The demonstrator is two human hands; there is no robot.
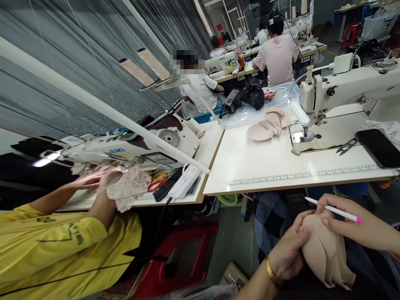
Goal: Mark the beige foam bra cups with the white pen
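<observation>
Low on the right, over my lap, my left hand [292, 250] grips a fanned stack of beige bra cups [325, 254], its thumb pressed on the front one. A gold band is on that wrist. My right hand [346, 221] is at the top of the same stack with its fingers closed. Between its fingers lies a slim white pen [339, 211] with a pink end, its pointed tip toward the left. More beige bra cups [265, 126] lie overlapped on the white sewing table [243, 162] in front of me.
A sewing machine [331, 96] stands on the table's right, with thread snips [347, 146] and a black phone [378, 148] beside it. A printed ruler [300, 175] runs along the front edge. A co-worker in yellow [71, 246] sews lace fabric at left, near a red stool [187, 254].
</observation>
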